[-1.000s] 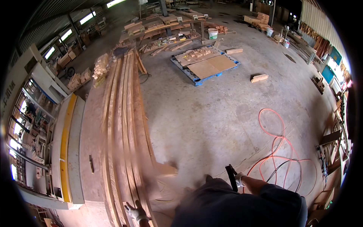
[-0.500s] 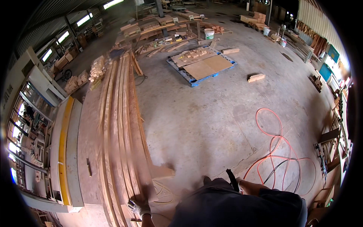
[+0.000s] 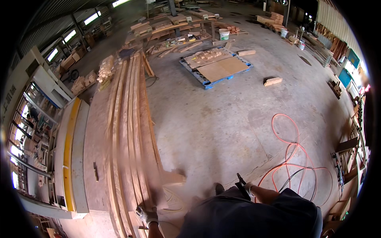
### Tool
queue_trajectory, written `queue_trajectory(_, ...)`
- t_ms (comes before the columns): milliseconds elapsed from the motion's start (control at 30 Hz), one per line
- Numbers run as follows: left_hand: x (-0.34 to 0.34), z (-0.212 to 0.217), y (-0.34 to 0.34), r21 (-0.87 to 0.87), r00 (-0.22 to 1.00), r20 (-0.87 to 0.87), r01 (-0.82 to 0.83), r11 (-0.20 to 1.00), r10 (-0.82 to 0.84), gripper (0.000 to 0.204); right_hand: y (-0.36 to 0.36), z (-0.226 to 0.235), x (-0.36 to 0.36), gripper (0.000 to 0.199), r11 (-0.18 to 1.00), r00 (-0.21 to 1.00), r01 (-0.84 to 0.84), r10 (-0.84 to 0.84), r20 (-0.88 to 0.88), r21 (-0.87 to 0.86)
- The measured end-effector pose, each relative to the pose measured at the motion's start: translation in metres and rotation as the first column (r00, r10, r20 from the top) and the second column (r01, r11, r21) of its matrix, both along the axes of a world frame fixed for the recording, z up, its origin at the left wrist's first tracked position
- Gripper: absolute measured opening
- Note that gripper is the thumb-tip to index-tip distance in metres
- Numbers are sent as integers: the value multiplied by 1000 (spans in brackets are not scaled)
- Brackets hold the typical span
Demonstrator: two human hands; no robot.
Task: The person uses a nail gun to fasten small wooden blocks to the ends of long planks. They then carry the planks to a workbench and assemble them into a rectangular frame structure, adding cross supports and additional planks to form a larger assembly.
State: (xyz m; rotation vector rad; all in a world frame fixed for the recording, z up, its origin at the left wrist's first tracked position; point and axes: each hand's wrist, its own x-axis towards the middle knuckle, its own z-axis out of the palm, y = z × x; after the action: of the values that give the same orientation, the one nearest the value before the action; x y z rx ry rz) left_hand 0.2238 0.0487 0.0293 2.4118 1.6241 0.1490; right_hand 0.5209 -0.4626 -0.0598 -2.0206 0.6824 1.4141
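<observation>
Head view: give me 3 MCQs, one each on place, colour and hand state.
1. Where does the red hose lie?
A. coiled on the concrete floor, on the person's right
B. on the planks
C. on the pallet

2. What colour is the frame of the pallet?
A. green
B. blue
C. white

3. What is the left hand doing?
A. hanging free
B. gloved, resting on the near end of the long planks
C. holding a bucket

Answers: 1 A, its loops lie on bare concrete; 2 B, blue edges show round the boards; 3 B, the glove sits on the plank ends.
</observation>
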Motion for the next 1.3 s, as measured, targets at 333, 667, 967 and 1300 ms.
queue_trajectory(333,8,23,-4,-127,998,-58,-35,991,28,101,26,51,-3,57,1000,1000,20,-20,-2,20)
queue_trajectory(667,2,4,1,-93,996,-89,-32,995,24,104,0,-21,-11,48,982,982,179,-182,52,57)
queue_trajectory(967,4,4,-5,26,999,-46,-23,999,24,94,-20,-60,-18,42,987,984,160,-159,76,4)
queue_trajectory(1300,-4,-17,4,-16,992,-120,-28,999,26,102,17,57,-14,46,986,996,-94,94,-7,-140)
